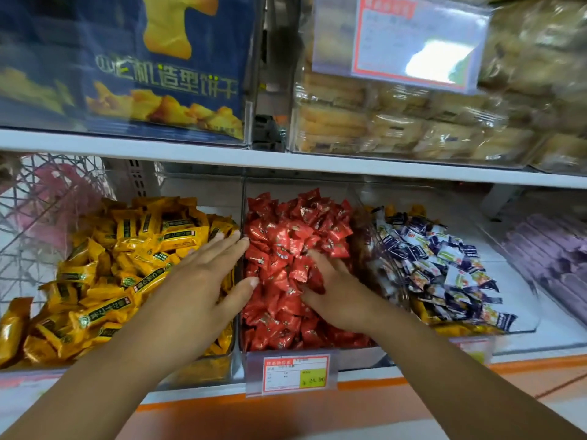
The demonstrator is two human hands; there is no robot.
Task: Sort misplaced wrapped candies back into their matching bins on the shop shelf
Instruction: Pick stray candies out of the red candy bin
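Red candies [295, 249] fill the middle bin, yellow candies [127, 249] at nine o'clock, blue-white candies [444, 258] at three. Left hand [203, 274] lies flat, released, over the divider [243, 214]; right hand [340, 290] is buried in reds, and I cannot tell its grasp. Blind raking could spill reds sideways.

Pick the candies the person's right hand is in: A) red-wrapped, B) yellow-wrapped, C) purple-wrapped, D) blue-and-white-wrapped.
A: the right hand lies on the pile of red-wrapped candies, its fingertips buried among them.
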